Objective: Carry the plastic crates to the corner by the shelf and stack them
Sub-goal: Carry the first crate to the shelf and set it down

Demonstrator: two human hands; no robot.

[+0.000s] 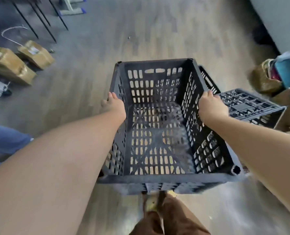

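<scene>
Crate (pixel 159 133) hangs above the floor (pixel 157 31), left hand (pixel 114 105) and right hand (pixel 212 107) each gripping a side rim.

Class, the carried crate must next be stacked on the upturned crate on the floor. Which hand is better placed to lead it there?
The right hand. It grips the carried crate's wall nearest the upturned crate; the left hand holds the far wall.
</scene>
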